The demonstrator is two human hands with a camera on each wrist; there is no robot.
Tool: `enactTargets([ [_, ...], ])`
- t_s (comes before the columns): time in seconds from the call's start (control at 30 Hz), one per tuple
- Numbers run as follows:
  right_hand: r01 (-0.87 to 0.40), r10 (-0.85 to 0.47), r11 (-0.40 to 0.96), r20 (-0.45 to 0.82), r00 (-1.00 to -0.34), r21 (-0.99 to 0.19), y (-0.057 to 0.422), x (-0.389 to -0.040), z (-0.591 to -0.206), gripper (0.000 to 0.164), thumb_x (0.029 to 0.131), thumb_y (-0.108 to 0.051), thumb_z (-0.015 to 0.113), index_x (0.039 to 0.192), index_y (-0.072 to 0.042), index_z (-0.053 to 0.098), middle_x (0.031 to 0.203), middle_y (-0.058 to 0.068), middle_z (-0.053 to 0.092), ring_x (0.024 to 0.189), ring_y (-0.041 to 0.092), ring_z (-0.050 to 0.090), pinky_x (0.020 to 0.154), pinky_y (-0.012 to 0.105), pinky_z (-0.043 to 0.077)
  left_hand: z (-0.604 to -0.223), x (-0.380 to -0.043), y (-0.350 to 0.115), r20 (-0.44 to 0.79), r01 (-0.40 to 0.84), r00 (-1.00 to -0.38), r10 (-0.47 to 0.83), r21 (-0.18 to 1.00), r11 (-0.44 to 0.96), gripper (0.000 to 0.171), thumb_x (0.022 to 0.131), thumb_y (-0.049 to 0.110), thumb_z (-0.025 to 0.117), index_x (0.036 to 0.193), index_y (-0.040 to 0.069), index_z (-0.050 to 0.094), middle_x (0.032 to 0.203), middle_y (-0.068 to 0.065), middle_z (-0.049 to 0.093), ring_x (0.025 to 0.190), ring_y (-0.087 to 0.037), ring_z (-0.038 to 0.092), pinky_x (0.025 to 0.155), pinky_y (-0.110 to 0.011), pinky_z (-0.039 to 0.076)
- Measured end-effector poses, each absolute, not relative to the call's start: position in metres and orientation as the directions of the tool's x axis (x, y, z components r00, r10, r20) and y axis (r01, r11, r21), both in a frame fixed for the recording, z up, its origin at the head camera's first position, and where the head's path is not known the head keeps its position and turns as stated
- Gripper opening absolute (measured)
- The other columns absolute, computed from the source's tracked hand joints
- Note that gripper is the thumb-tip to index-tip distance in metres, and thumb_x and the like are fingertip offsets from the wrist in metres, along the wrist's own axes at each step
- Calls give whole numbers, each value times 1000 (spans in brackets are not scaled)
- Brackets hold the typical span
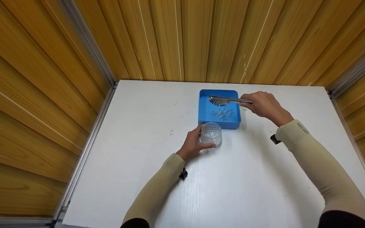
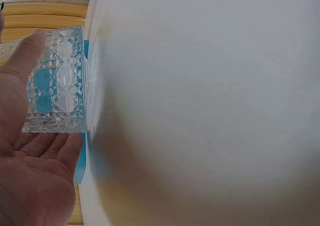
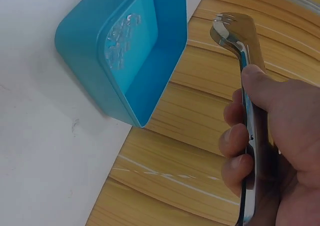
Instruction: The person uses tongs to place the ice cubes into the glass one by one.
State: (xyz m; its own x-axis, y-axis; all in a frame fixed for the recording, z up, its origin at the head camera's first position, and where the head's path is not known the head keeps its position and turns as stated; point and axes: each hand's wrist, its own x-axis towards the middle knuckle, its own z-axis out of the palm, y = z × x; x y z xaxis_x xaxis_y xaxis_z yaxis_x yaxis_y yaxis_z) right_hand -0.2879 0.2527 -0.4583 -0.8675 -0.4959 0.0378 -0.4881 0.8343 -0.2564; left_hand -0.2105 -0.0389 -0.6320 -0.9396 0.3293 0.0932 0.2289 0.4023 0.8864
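A clear cut-pattern glass [image 1: 211,134] stands on the white table against the near side of a blue box [image 1: 219,125]. My left hand [image 1: 192,143] holds the glass from its left side, with the thumb [image 2: 31,48] along the near wall and the fingers at the other side. Metal serving tongs [image 1: 225,100] are gripped in my right hand [image 1: 265,105], raised above the box. Their fork-and-spoon end [image 3: 235,30] points left over it, with no piece visible between the tips. Small clear ice-like pieces [image 1: 223,113] lie in a loose heap on the box floor.
The white table [image 1: 144,126] is bounded by wood-patterned walls [image 1: 198,41] at the back and sides, with metal rails [image 1: 87,142] along the edges. The box's raised walls stand right behind the glass. Dark wrist straps [image 1: 276,139] show on both sleeves.
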Motion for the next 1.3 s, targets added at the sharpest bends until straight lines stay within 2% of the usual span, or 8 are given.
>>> enactTargets([
  [0.3, -542, -548, 800, 54, -835, -257, 252, -270, -456, 27, 99, -26, 70, 121, -10, 75, 99, 8, 77, 80, 24, 64, 73, 45, 56, -631, -208, -39, 79, 211, -942, 326, 895, 393, 93, 75, 43, 92, 151, 15, 45, 142, 0, 59, 131, -13, 55, 112, -30, 44],
  [0.6, -571, -585, 776, 35, -811, -268, 247, -258, -453, 20, 100, -25, 70, 114, -13, 75, 91, 0, 75, 73, 18, 58, 67, 36, 47, -630, -210, -41, 131, 279, -928, 349, 866, 414, 91, 77, 38, 92, 150, 9, 47, 138, -5, 62, 129, -16, 57, 109, -28, 46],
  [0.83, -583, -602, 765, 18, -798, -271, 243, -253, -456, 19, 99, -24, 71, 113, -12, 76, 87, -1, 73, 72, 17, 58, 67, 36, 47, -629, -209, -42, 122, 265, -929, 350, 880, 395, 93, 76, 40, 92, 151, 10, 46, 141, -3, 61, 132, -14, 55, 110, -26, 45],
  [1.3, -597, -618, 751, 20, -786, -281, 240, -245, -461, 22, 100, -24, 70, 115, -10, 76, 92, 2, 76, 74, 18, 61, 66, 36, 51, -630, -210, -44, 131, 272, -924, 358, 885, 379, 89, 77, 39, 92, 149, 12, 48, 139, -1, 61, 130, -12, 55, 109, -24, 44],
])
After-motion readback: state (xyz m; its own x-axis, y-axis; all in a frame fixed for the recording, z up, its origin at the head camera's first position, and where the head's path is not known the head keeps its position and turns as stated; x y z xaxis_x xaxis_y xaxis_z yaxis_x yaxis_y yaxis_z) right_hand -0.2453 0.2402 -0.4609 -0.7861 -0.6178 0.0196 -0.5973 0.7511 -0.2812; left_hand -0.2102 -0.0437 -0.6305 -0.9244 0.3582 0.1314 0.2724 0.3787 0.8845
